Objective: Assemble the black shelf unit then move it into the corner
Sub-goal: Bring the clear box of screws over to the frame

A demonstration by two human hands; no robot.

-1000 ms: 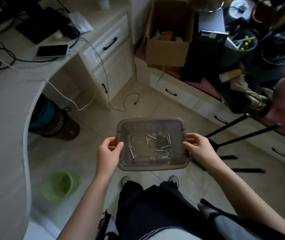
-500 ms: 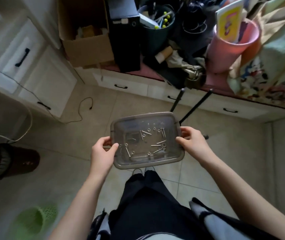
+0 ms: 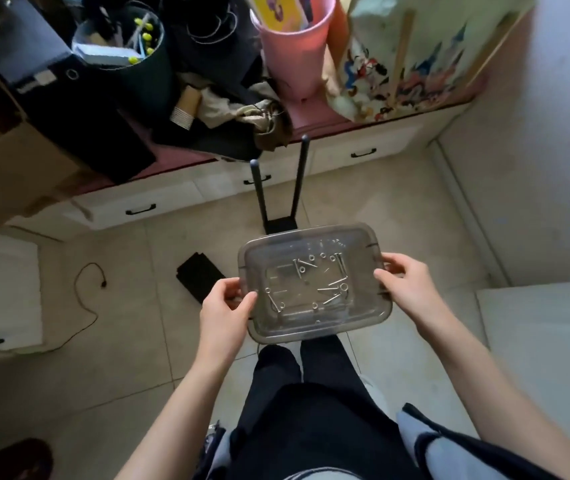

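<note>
**Tray of screws held in both hands above the tiled floor**

Head view. A clear plastic tray point(image 3: 314, 282) is held level in front of the body, above the person's dark trouser legs point(image 3: 311, 393). The left hand point(image 3: 222, 315) grasps the tray's left short edge, thumb on the rim and fingers curled beneath. The right hand point(image 3: 406, 289) grasps the right short edge in the same manner, thumb on top. Loose metal screws point(image 3: 333, 291) and small washers lie scattered over the tray's bottom.

Parts of the black shelf unit lie on the beige floor tiles point(image 3: 131, 341) beyond the tray. Two black poles point(image 3: 299, 181) rise from a black base piece point(image 3: 280, 225), which is partly hidden by the tray's far edge; their upper ends stand in front of the white drawers point(image 3: 179, 199). A flat black panel point(image 3: 200, 275) lies on the tiles just left of the tray, near the left hand.

Above the drawers a ledge carries a pink bucket point(image 3: 294, 53), a dark round bin point(image 3: 138, 60), a black box file point(image 3: 44, 81) and a cartoon-printed bag point(image 3: 411, 57). A black cable point(image 3: 86, 296) curls across the floor at left
</note>
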